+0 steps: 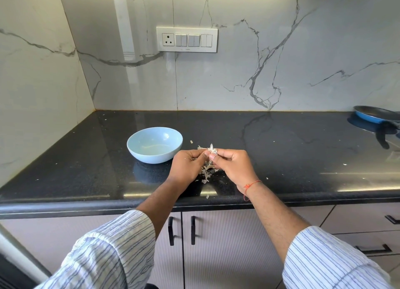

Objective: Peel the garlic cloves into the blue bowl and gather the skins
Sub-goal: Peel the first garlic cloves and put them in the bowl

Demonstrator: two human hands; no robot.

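Garlic (pixel 211 152) pinched between both hands, right of blue bowl (pixel 154 144)

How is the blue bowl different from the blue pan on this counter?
The blue bowl sits whole in view just left of the hands; the blue pan is at the far right, cut off by the picture's edge. The bowl is pale blue and deep; the pan is a stronger blue and shallow. The bowl is pale inside and has no handle; the pan has a dark inside and a dark handle. Both rest upright on the black counter.
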